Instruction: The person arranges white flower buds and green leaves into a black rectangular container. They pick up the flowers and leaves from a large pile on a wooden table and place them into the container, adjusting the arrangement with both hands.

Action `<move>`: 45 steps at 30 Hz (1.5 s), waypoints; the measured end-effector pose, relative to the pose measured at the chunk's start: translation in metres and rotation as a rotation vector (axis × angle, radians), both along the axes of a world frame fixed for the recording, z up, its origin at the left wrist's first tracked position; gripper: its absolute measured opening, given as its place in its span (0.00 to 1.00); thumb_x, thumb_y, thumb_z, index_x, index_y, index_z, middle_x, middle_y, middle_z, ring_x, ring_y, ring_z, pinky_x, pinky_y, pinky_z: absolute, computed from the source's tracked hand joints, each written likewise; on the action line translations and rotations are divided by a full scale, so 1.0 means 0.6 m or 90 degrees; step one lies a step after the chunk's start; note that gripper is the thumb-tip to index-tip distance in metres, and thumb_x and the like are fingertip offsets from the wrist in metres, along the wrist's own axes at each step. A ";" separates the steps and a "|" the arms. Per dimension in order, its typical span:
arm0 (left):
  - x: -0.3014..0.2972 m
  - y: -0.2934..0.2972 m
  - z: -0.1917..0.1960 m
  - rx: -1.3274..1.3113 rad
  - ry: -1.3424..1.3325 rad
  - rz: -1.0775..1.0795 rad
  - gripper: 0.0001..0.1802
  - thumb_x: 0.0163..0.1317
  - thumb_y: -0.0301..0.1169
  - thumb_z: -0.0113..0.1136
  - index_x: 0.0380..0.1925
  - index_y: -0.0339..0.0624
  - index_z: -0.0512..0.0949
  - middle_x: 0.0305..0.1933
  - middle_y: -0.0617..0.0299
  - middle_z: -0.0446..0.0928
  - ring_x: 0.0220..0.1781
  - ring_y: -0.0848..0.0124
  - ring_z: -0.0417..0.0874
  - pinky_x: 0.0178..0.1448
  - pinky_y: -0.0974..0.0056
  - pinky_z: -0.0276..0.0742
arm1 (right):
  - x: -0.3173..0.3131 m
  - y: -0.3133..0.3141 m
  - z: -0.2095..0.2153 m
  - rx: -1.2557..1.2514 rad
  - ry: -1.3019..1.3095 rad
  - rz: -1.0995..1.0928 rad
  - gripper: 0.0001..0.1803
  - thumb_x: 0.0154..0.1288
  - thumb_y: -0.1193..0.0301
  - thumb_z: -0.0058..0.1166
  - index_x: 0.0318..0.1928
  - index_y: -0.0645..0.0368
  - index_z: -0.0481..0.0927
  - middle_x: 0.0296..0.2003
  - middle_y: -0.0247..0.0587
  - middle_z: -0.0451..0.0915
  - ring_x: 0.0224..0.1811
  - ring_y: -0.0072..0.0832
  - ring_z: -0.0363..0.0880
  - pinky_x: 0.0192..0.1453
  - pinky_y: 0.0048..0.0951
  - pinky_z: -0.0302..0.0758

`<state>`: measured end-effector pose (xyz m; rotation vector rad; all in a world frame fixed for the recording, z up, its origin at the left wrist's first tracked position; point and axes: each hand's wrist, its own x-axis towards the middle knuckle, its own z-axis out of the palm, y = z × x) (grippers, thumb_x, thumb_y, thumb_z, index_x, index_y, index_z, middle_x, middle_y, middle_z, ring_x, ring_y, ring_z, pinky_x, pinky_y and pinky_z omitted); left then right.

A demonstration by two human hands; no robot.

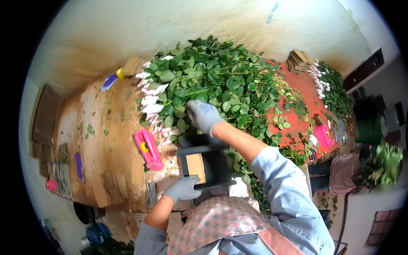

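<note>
My left hand point(182, 189), in a grey glove, has its thumb and fingers closed at the near edge of a brown cardboard piece point(195, 167). That piece lies in a black stand point(214, 165) in front of my body. My right hand point(205, 116), gloved the same way, reaches over the stand into a large heap of leafy rose stems point(225, 80). Its fingers curl down among the leaves, and what they hold is hidden. Pale pink-white wrapped flower heads point(151, 104) line the left side of the heap. A pink tape dispenser point(148, 150) stands left of the stand.
Flat cardboard pieces point(110, 189) lie at the table's left front, near a purple strip point(79, 165). Folded cardboard point(299, 61) and a second flower pile point(333, 87) are at the far right, with another pink dispenser point(324, 136). A person point(344, 173) stands at right.
</note>
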<state>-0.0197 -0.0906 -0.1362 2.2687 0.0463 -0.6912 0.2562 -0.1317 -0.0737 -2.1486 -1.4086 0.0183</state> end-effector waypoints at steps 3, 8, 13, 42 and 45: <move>-0.010 0.001 -0.020 -0.001 -0.065 0.009 0.36 0.56 0.45 0.63 0.62 0.34 0.77 0.68 0.39 0.75 0.68 0.44 0.77 0.72 0.51 0.74 | 0.121 0.058 -0.034 0.000 0.019 -0.103 0.15 0.70 0.69 0.49 0.54 0.59 0.77 0.47 0.59 0.82 0.50 0.56 0.82 0.55 0.52 0.78; -0.002 -0.001 -0.011 0.001 -0.004 0.009 0.37 0.53 0.42 0.65 0.62 0.35 0.77 0.68 0.42 0.75 0.66 0.44 0.79 0.70 0.51 0.76 | 0.181 0.099 -0.103 -0.338 -0.174 -0.147 0.20 0.69 0.68 0.53 0.59 0.57 0.78 0.55 0.47 0.81 0.60 0.45 0.78 0.59 0.48 0.75; 0.001 -0.001 0.005 -0.011 -0.024 0.015 0.30 0.52 0.41 0.65 0.54 0.35 0.79 0.61 0.43 0.78 0.59 0.43 0.81 0.62 0.48 0.78 | 0.153 0.090 -0.089 -0.463 -0.404 -0.118 0.16 0.74 0.67 0.48 0.56 0.53 0.83 0.49 0.43 0.84 0.53 0.42 0.81 0.55 0.54 0.70; -0.018 0.008 -0.035 0.024 0.011 0.011 0.40 0.55 0.52 0.62 0.66 0.41 0.77 0.68 0.41 0.77 0.69 0.46 0.77 0.74 0.52 0.72 | -0.016 -0.207 0.177 -0.387 -0.579 -0.018 0.08 0.68 0.67 0.52 0.44 0.53 0.79 0.39 0.40 0.79 0.44 0.37 0.79 0.46 0.41 0.72; -0.021 0.016 -0.053 -0.011 0.075 -0.018 0.44 0.61 0.60 0.62 0.71 0.41 0.73 0.79 0.47 0.66 0.77 0.50 0.70 0.80 0.56 0.63 | -0.105 -0.262 0.150 -0.426 -0.528 0.014 0.08 0.67 0.66 0.53 0.42 0.54 0.80 0.37 0.40 0.78 0.41 0.37 0.78 0.42 0.39 0.72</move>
